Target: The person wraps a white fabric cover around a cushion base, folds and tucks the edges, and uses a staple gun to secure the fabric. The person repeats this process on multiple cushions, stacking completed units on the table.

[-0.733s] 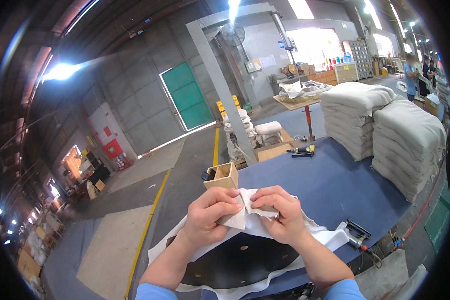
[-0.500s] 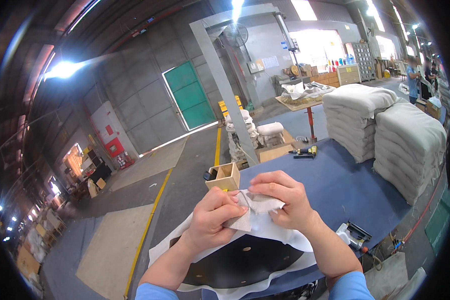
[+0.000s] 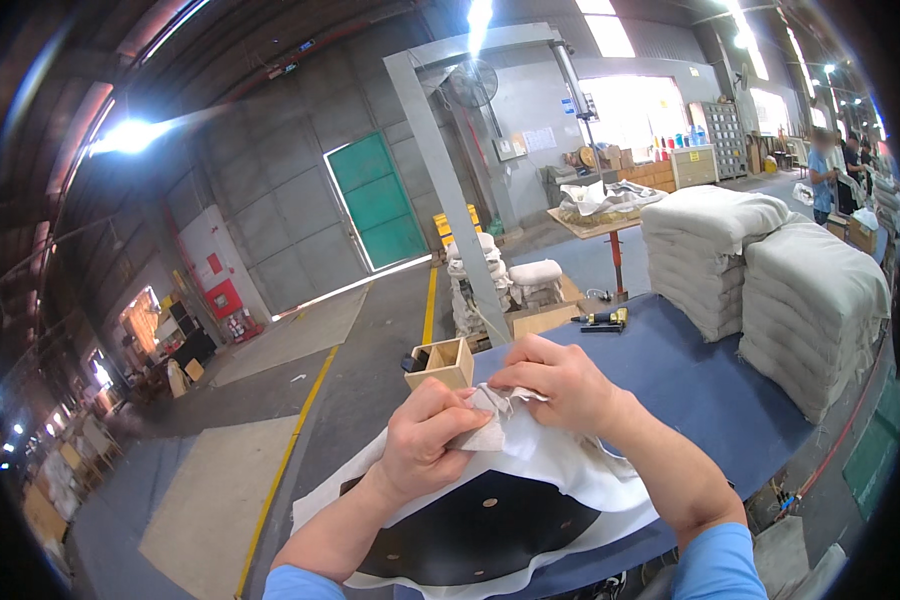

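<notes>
Both hands are closed on the beige fabric edge (image 3: 487,437) of a covered seat panel, above its far side. My left hand (image 3: 425,435) pinches the fabric between thumb and fingers. Close beside it, my right hand (image 3: 560,385) grips the same edge, its fingertips curled over the cloth. White lining cloth (image 3: 560,463) spreads out below the hands. It surrounds a black board (image 3: 470,525) with several small round holes. Part of the panel is hidden behind my forearms.
The panel lies on a blue-topped table (image 3: 670,385). Beyond my hands stand an open wooden box (image 3: 440,362) and a power tool (image 3: 603,320). Two tall stacks of covered cushions (image 3: 815,310) occupy the right side. A grey metal post (image 3: 450,190) rises behind the table.
My right hand has moved slightly left, nearer my left hand, and its flap of fabric shows less. The nail gun at the right is now hidden behind my right forearm.
</notes>
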The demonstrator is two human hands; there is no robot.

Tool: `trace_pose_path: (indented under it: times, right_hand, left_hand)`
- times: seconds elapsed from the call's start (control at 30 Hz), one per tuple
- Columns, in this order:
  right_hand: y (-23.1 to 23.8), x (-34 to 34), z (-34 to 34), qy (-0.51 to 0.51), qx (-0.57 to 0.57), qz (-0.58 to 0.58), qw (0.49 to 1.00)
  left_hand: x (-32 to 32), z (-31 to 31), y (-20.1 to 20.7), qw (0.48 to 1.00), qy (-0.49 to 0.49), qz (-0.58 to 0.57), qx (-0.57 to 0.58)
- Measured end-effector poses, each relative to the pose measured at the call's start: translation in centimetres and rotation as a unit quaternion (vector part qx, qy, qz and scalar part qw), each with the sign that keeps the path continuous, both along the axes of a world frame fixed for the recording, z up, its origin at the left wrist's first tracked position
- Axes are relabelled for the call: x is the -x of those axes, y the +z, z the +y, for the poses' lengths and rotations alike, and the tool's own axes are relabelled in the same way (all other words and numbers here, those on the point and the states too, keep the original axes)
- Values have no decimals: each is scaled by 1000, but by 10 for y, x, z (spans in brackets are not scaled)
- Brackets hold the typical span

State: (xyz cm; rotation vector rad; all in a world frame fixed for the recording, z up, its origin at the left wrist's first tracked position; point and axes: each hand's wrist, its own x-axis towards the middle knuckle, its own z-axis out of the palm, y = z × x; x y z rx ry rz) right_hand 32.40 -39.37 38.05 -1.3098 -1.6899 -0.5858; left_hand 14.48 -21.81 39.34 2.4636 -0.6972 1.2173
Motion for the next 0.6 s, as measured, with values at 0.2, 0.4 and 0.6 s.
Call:
trace_pose_path:
  times: [0.2,0.4,0.6]
  right_hand:
    - [-29,-4,5,-24,-76,3,997]
    - [-13,-6,2,-40,-66,-81,994]
    - [-16,-6,5,-25,-89,-61,994]
  left_hand:
    - [-1,-3,-2,1000,0,-1,7]
    - [1,-5,-2,1000,7,-4,4]
    - [1,-8,-1,1000,3,-11,7]
